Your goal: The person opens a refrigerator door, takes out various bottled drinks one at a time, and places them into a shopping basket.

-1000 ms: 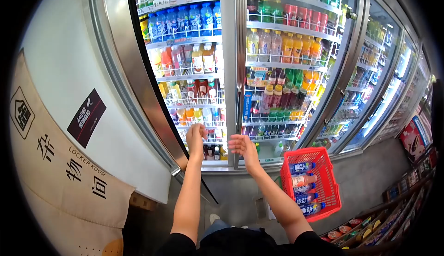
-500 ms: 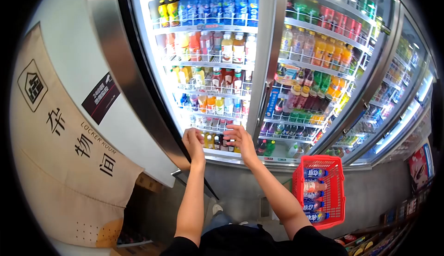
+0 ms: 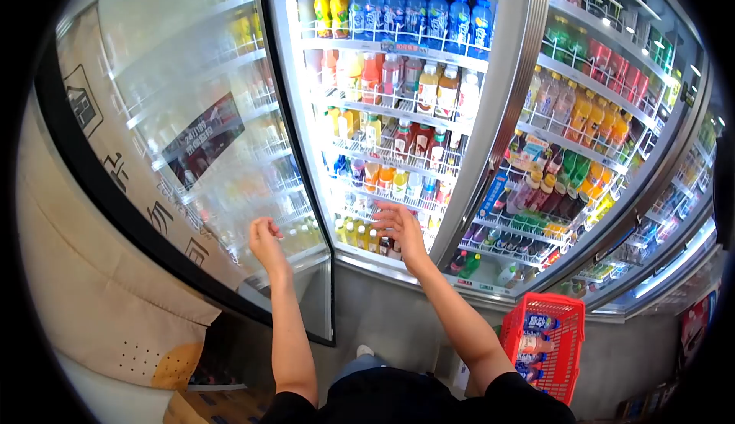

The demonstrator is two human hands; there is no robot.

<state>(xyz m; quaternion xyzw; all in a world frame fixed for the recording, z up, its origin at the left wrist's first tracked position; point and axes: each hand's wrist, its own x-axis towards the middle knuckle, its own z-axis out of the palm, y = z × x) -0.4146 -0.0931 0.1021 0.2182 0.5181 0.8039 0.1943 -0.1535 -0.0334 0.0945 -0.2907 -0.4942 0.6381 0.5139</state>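
Observation:
My left hand is raised in front of the glass door, which stands swung out on the left. Its fingers are curled in, with nothing visible in them; whether it touches the glass I cannot tell. My right hand is up before the lit fridge opening, fingers spread and holding nothing. Behind it are shelves of bottles: blue-labelled bottles near the top, red-capped bottles midway, and yellowish bottles at the bottom.
A red shopping basket holding several bottles is on the floor at right. More fridge doors continue rightward. A beige cloth curtain hangs at left, above a cardboard box.
The glass door has swung wider to the left, showing its reflecting face. My left hand has moved left and down, while my right stays raised. The view has shifted left.

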